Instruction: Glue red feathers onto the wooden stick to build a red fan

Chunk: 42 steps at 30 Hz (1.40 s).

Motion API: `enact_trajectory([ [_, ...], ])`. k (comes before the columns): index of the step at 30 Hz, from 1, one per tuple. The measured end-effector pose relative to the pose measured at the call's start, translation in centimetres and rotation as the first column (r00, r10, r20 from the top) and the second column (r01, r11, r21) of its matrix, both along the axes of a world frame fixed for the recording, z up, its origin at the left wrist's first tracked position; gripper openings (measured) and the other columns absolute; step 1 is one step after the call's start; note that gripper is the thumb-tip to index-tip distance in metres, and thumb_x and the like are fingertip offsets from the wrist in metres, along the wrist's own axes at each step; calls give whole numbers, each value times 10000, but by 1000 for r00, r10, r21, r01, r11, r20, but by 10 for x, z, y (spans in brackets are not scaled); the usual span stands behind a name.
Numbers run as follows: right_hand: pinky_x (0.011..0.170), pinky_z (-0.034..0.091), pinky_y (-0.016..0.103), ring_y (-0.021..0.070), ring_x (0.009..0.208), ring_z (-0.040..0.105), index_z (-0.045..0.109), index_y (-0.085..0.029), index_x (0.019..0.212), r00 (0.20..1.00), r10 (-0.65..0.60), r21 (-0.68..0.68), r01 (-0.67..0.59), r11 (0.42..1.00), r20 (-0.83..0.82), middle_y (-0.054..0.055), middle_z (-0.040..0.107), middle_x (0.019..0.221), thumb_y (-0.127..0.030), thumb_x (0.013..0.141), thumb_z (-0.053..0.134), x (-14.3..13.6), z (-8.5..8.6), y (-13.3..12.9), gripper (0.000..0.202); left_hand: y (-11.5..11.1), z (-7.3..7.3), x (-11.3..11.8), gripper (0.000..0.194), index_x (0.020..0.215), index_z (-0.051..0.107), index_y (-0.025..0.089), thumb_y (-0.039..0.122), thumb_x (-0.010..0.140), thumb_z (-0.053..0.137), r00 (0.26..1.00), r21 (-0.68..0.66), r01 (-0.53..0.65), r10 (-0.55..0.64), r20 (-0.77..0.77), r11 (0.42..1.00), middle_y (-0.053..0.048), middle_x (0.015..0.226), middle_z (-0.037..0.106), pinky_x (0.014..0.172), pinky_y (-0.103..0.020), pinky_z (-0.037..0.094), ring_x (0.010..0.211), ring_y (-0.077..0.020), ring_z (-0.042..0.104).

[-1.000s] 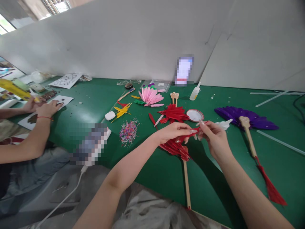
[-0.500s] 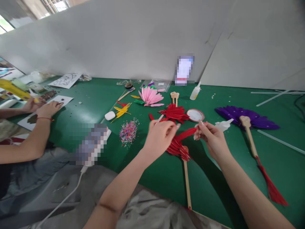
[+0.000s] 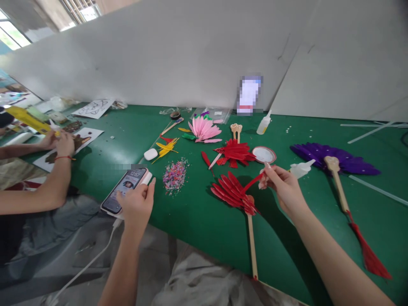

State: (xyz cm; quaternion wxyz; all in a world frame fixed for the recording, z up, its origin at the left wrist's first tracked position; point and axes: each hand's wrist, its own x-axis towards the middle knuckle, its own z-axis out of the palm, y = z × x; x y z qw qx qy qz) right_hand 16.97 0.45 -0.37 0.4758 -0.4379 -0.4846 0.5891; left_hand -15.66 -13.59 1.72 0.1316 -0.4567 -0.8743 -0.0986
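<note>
My left hand [image 3: 137, 204] is over the phone [image 3: 127, 189] at the table's front edge, fingers apart, one fingertip at its lit screen. In my right hand [image 3: 279, 182] a single red feather [image 3: 254, 182] is pinched by its end, its other end reaching toward the red feather fan. That fan [image 3: 228, 190] lies in front of me, its wooden handle [image 3: 251, 246] pointing at me. Behind it is a pile of red feathers [image 3: 237, 152], with one loose red feather [image 3: 206, 160] to the left.
Pink feathers [image 3: 204, 129], yellow feathers [image 3: 167, 148] and colourful bits [image 3: 175, 175] lie left of centre. A purple fan [image 3: 344, 159], a glue bottle [image 3: 300, 169] and a round lid [image 3: 264, 154] are rightward. At far left a person works on a picture [image 3: 92, 135].
My left hand has left the red fan and moved left to the phone, whose screen now shows. My right hand still pinches the red feather in nearly the same place.
</note>
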Motion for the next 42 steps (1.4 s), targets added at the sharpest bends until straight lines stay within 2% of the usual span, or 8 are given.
enact_trajectory([
  [7, 428, 428, 235, 108, 444, 516, 597, -190, 677, 999, 30, 17, -30, 999, 29, -15, 543, 518, -468, 762, 590, 1, -1, 0, 291, 4, 0, 4, 411, 560, 498, 186, 486, 804, 359, 991, -109, -21, 36, 131, 994, -16, 528, 563, 943, -477, 215, 612, -190, 528],
  [14, 436, 418, 223, 94, 447, 508, 610, -184, 667, 999, 38, -6, -38, 999, 2, -19, 541, 516, -427, 770, 604, 0, -2, -1, 264, 5, 2, 0, 402, 590, 535, 186, 485, 794, 361, 995, -128, -45, 56, 87, 991, -36, 541, 580, 921, -463, 240, 668, -221, 552],
  [26, 437, 415, 229, 102, 443, 499, 611, -184, 673, 999, 44, 4, -44, 999, 17, -18, 540, 509, -427, 757, 616, 0, -1, -1, 257, 4, 5, 7, 417, 568, 505, 187, 497, 805, 357, 986, -136, -34, 55, 154, 990, -9, 540, 573, 958, -515, 173, 627, -190, 526],
  [42, 437, 410, 240, 107, 439, 493, 601, -199, 631, 997, 66, 30, -67, 997, 31, -15, 542, 498, -428, 761, 608, -1, 0, -1, 263, 4, 4, 4, 426, 553, 517, 189, 501, 803, 369, 985, -129, -35, 57, 166, 991, -20, 538, 585, 959, -531, 175, 633, -202, 540],
])
